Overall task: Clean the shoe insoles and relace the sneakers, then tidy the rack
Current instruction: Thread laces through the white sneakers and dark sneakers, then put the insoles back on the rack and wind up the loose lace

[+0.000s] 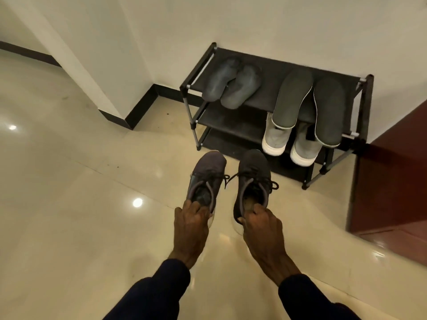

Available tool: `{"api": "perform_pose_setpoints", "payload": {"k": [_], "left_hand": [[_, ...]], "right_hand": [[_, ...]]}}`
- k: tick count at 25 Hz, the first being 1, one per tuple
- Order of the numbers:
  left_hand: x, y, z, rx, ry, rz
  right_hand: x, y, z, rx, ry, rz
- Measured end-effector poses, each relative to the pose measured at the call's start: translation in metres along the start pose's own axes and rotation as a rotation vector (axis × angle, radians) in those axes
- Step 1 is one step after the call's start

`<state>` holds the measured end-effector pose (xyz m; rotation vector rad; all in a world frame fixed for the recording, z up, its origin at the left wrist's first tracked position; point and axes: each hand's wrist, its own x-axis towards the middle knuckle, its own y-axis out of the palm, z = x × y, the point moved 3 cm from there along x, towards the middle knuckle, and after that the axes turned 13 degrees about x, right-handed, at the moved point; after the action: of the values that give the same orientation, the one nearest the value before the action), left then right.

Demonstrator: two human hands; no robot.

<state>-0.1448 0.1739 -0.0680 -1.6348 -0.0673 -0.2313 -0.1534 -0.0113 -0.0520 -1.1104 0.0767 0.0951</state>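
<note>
My left hand [190, 224] grips the heel of a dark grey laced sneaker [208, 174]. Beside it my right hand [261, 224] grips the heel of its darker partner [254, 174]. Both sneakers are held above the floor, toes pointing at the black shoe rack [194, 88]. On the rack's top shelf lie two small grey insoles [231, 85] at the left and two large dark green insoles [309, 105] at the right, hanging over the front edge. A pair of light grey sneakers with white soles [291, 142] sits on the shelf below.
The rack stands against a cream wall [254, 26] on glossy beige tiles [69, 181]. A wall corner with black skirting [138, 107] juts out to its left. A dark red wooden panel [392, 181] is at the right.
</note>
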Motion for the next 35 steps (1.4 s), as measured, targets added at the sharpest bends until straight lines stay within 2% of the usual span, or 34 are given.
{"api": "perform_pose_setpoints", "payload": {"k": [3,6,9,14,20,23,25,29,31,35], "left_hand": [[0.059,-0.064,0.002,0.033,0.037,-0.02],[0.123,-0.08,0.012,0.005,0.052,-0.091],[0.183,-0.049,0.025,-0.015,0.122,-0.162],[0.266,0.01,0.025,-0.096,0.232,-0.186],[0.334,0.082,0.031,-0.186,0.292,-0.148],[0.346,0.103,0.031,-0.199,0.247,-0.13],[0.348,0.11,0.029,-0.203,0.242,-0.151],[0.346,0.11,0.035,-0.2,0.227,-0.066],[0.338,0.103,0.036,-0.194,0.261,-0.075],[0.303,0.059,0.038,-0.183,0.298,-0.048]], "right_hand": [[0.039,-0.067,0.032,-0.005,-0.032,-0.047],[0.084,-0.094,0.054,-0.006,-0.054,-0.049],[0.137,-0.078,0.055,-0.034,-0.046,-0.106],[0.223,-0.042,0.049,-0.079,0.041,-0.128],[0.3,-0.019,0.034,-0.037,0.088,-0.338],[0.311,-0.008,0.025,-0.099,0.018,-0.496],[0.313,-0.002,0.02,-0.078,-0.011,-0.539],[0.315,0.003,0.016,0.018,0.161,-0.441],[0.311,0.001,0.019,0.055,0.234,-0.407],[0.273,-0.02,0.054,-0.022,0.227,-0.351]]}}
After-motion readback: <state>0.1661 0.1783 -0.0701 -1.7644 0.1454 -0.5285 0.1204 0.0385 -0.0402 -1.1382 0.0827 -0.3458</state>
